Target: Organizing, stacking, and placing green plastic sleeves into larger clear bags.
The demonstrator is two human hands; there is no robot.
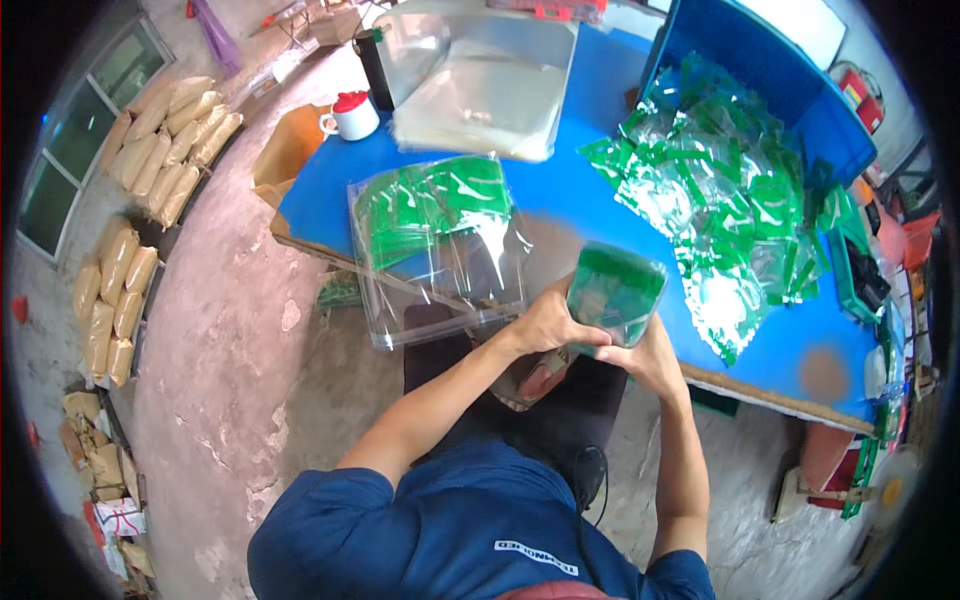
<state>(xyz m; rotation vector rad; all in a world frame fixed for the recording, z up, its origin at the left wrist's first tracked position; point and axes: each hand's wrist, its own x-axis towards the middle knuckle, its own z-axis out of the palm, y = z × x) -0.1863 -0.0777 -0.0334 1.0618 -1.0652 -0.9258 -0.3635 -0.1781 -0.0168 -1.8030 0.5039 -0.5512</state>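
Note:
Between my two hands, just over the table's near edge, is a stack of clear plastic bags with a green band [617, 292]. My left hand [553, 322] grips its left side, thumb across the lower front. Around the lower right corner closes my right hand [645, 358], its thumb close to the left one. To the left lies a large clear plastic bag [440, 285] with green-banded packets [430, 205] inside, its lower part hanging past the table edge. On the right, a loose heap of clear and green bags [740, 200] spreads out of a tipped blue bin [770, 75].
The blue table [590, 190] holds a pile of large clear sheets or bags [480, 100], a white mug with red lid [352, 116] and a dark bottle [374, 70]. A cardboard box [290, 150] stands beyond its left edge. Filled tan sacks [115, 290] are stacked at far left.

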